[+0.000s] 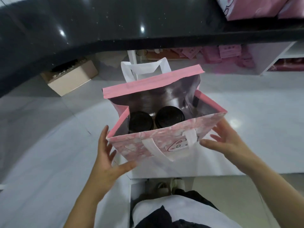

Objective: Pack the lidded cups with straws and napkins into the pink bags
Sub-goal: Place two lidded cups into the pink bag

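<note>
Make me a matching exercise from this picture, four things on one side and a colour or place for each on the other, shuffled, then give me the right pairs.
Things:
1. pink bag
2. cup lids
3. cardboard box
4. left hand

Descriptions:
A. black, side by side inside the bag
B. open, at the bag's near left corner
C. on the floor under the dark counter
D. stands open on the white surface, white handles

The right hand is open at the bag's other side.

Pairs: 1-D, 2-A, 3-C, 4-B
</note>
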Demonstrator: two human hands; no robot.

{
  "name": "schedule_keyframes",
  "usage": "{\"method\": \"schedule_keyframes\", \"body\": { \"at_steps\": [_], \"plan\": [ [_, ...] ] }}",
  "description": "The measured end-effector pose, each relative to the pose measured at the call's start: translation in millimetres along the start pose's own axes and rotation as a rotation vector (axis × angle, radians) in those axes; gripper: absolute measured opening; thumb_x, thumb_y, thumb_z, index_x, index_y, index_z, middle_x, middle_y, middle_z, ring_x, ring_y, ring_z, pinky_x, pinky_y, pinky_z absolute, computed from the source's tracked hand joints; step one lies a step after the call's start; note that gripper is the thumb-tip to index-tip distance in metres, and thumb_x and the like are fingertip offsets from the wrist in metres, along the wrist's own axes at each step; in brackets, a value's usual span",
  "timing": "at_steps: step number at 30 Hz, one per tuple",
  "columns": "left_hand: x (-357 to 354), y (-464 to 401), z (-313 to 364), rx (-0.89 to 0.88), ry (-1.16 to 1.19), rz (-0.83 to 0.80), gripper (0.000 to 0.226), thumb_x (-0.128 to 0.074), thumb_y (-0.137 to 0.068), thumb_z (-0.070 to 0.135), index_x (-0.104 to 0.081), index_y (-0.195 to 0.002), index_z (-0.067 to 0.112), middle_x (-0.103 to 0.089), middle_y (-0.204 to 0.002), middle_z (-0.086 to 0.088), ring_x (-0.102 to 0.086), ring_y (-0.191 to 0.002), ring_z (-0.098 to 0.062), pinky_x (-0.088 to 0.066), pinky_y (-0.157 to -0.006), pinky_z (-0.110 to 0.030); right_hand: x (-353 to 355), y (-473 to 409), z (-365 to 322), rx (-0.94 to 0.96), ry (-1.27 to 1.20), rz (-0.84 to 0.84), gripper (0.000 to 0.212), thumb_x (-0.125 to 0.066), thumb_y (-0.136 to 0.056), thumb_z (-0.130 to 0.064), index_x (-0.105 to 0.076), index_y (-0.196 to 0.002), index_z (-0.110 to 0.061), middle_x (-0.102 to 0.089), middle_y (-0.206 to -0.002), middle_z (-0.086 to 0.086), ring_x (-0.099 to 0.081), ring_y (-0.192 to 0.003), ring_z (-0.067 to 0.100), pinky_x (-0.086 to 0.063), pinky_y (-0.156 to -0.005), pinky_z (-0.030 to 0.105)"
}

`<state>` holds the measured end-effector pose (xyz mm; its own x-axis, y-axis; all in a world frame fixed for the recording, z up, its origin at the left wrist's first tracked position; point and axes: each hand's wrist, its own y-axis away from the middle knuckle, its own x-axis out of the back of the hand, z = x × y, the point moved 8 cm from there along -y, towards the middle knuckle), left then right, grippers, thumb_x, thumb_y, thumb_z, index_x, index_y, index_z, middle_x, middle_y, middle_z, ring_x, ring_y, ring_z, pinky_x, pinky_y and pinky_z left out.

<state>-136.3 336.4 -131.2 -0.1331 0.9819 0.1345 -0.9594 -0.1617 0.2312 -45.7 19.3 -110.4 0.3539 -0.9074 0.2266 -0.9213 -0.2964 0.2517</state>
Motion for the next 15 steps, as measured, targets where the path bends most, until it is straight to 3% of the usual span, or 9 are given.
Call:
{"method": "schedule_keyframes", "body": {
  "at_steps": [3, 8, 13, 15],
  "plan": [
    [-8.8, -8.4, -28.3, 0.101, 0.010, -0.015, 0.107, -0.094, -0.051, 0.034, -0.038, -0.142, 0.033, -0.059, -0.134, 0.009, -0.059, -0.122, -0.010, -0.054, -0.097, -0.030, -17.3, -11.2, 22.1, -0.060, 0.015, -0.035, 0.074, -0.091, -0.066, -0.035, -0.055, -0.131, -0.036, -0.066, -0.127, -0.019, -0.058, -0.124, 0.004, -0.036, -0.115, 0.050],
    [-21.5, -27.9, -33.5, 0.168, -0.055, -0.060, 0.083, -0.094, -0.059, 0.035, -0.056, -0.131, 0.019, -0.069, -0.123, -0.003, -0.065, -0.115, -0.025, -0.054, -0.097, -0.049, -14.6, -1.2, 26.8, -0.033, -0.056, 0.060, 0.057, -0.085, -0.071, -0.019, -0.062, -0.123, -0.024, -0.071, -0.119, -0.012, -0.064, -0.115, 0.009, -0.042, -0.111, 0.047],
    [-61.7, -44.0, -24.5, 0.153, -0.100, -0.145, 0.071, -0.093, -0.063, 0.013, -0.059, -0.126, 0.017, -0.071, -0.115, 0.000, -0.067, -0.109, -0.019, -0.059, -0.085, -0.031, 16.6, 28.6, 44.9, -0.044, -0.155, 0.218, 0.055, -0.083, -0.071, -0.017, -0.064, -0.122, -0.023, -0.071, -0.123, -0.004, -0.064, -0.119, 0.019, -0.041, -0.111, 0.051],
    [-86.3, -49.0, -19.1, 0.131, -0.107, -0.209, 0.078, -0.090, -0.062, 0.017, -0.054, -0.132, 0.017, -0.069, -0.117, 0.002, -0.065, -0.109, -0.015, -0.057, -0.080, -0.022, 32.1, 40.5, 52.0, -0.066, -0.181, 0.283, 0.054, -0.083, -0.070, -0.013, -0.064, -0.120, -0.022, -0.071, -0.123, -0.002, -0.065, -0.118, 0.020, -0.043, -0.110, 0.049]
  ]
}}
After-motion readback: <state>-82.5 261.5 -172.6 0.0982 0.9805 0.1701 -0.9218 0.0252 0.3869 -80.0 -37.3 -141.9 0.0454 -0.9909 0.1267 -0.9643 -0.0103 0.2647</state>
